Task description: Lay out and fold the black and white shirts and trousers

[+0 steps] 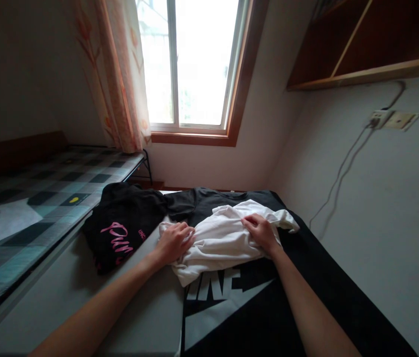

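Hands sit well apart on the white garment: the left hand has its fingers curled over the left end (whether it grips, I cannot tell), while the right hand pinches the fabric between thumb and fingers nearer the other end. Largest around them is the bed with its checked mattress, at nine o'clock. Next comes the pale worktop, bare surface showing at seven. A black top lies spread over it, neckline away from the person, big grey lettering near six. Rumpled across that top, just below centre at six o'clock, is the white garment. Bundled at eight is a black garment with pink lettering. Smallest, a paper sheet rests on the mattress between eight and nine.
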Demonstrator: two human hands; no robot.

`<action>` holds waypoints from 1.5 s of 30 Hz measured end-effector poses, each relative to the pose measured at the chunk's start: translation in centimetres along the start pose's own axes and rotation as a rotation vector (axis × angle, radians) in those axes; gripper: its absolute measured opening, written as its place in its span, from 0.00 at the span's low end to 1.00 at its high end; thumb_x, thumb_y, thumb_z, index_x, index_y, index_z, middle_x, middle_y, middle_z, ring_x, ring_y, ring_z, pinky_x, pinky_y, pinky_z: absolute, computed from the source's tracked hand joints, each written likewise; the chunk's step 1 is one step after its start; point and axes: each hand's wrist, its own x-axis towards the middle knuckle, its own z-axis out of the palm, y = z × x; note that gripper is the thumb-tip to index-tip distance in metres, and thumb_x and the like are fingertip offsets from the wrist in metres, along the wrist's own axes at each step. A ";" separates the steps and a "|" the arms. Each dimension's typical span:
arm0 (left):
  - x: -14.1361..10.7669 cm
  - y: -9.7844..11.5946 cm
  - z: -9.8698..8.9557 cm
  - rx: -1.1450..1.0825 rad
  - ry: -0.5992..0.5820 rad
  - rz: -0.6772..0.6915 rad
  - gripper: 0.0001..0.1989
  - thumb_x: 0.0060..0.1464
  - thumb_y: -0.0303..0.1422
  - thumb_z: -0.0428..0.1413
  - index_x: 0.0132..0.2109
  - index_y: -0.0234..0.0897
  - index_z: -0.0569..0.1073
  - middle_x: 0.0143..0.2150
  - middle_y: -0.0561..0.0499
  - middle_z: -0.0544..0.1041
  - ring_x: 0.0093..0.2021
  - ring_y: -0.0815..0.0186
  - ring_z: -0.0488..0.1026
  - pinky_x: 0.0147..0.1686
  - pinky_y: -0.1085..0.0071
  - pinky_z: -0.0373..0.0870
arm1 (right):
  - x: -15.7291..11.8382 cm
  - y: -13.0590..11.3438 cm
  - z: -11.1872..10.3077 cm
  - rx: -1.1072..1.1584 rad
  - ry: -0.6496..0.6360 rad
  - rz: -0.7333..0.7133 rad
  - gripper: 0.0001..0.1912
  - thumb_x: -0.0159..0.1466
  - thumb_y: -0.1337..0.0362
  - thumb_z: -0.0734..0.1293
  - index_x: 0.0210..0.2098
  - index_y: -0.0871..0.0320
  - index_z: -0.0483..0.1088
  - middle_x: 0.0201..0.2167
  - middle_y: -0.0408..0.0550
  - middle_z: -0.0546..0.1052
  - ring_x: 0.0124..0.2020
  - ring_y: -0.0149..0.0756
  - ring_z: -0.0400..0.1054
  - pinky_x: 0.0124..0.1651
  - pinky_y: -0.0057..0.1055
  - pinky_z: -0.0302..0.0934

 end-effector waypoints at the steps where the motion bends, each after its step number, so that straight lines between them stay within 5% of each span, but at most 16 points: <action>1: 0.0 0.0 0.0 -0.006 -0.003 -0.005 0.13 0.64 0.38 0.47 0.46 0.39 0.74 0.42 0.47 0.76 0.43 0.62 0.72 0.44 0.65 0.66 | 0.0 -0.1 0.0 0.006 -0.002 0.010 0.13 0.59 0.53 0.64 0.27 0.56 0.72 0.29 0.49 0.76 0.34 0.42 0.71 0.40 0.37 0.63; 7: 0.0 -0.2 0.6 -0.128 0.042 -0.172 0.17 0.66 0.38 0.42 0.47 0.41 0.75 0.44 0.49 0.75 0.42 0.65 0.73 0.44 0.67 0.65 | -0.2 -0.8 -0.3 -0.039 0.035 0.004 0.18 0.61 0.52 0.62 0.21 0.56 0.67 0.22 0.45 0.72 0.27 0.37 0.66 0.35 0.33 0.58; 11: 0.0 -0.5 1.0 -0.158 0.045 -0.217 0.14 0.63 0.39 0.48 0.45 0.41 0.77 0.46 0.49 0.75 0.41 0.65 0.73 0.43 0.67 0.65 | -0.5 -1.3 -0.4 -0.063 0.157 -0.008 0.24 0.63 0.50 0.60 0.15 0.54 0.57 0.15 0.41 0.62 0.22 0.32 0.58 0.31 0.31 0.52; 16: 0.1 -0.4 0.8 -0.130 0.023 -0.177 0.11 0.60 0.38 0.53 0.44 0.40 0.76 0.44 0.49 0.75 0.41 0.65 0.73 0.42 0.68 0.65 | -0.4 -1.8 -0.4 -0.019 0.062 0.072 0.27 0.60 0.48 0.60 0.12 0.53 0.49 0.11 0.38 0.51 0.16 0.28 0.49 0.24 0.31 0.43; 20: 0.1 -0.2 0.6 -0.101 0.010 -0.151 0.10 0.60 0.38 0.53 0.43 0.40 0.75 0.42 0.49 0.76 0.41 0.64 0.73 0.43 0.68 0.65 | -0.2 -1.8 -0.4 0.001 0.048 0.109 0.23 0.58 0.48 0.61 0.14 0.54 0.58 0.12 0.40 0.61 0.17 0.30 0.55 0.24 0.30 0.48; 24: 0.1 -0.3 0.7 -0.108 0.005 -0.151 0.09 0.60 0.38 0.54 0.41 0.39 0.74 0.40 0.50 0.76 0.40 0.64 0.73 0.41 0.69 0.64 | 0.0 -1.8 -0.6 0.033 0.008 0.149 0.21 0.57 0.47 0.63 0.31 0.59 0.75 0.22 0.45 0.75 0.21 0.34 0.63 0.26 0.30 0.55; 36: 0.1 0.0 0.3 -0.102 0.019 -0.106 0.10 0.62 0.37 0.49 0.37 0.40 0.72 0.39 0.51 0.76 0.38 0.66 0.73 0.40 0.70 0.62 | -0.2 -1.3 -0.1 -0.070 -0.058 0.066 0.14 0.58 0.53 0.64 0.27 0.57 0.74 0.22 0.45 0.73 0.24 0.35 0.65 0.30 0.31 0.58; 45: 0.2 0.1 -0.3 0.055 0.171 -0.098 0.13 0.65 0.35 0.45 0.36 0.39 0.71 0.36 0.49 0.76 0.35 0.65 0.71 0.38 0.68 0.61 | -0.3 -2.9 -0.8 -0.033 0.326 -0.115 0.06 0.61 0.59 0.62 0.29 0.54 0.64 0.27 0.44 0.69 0.31 0.37 0.64 0.38 0.35 0.61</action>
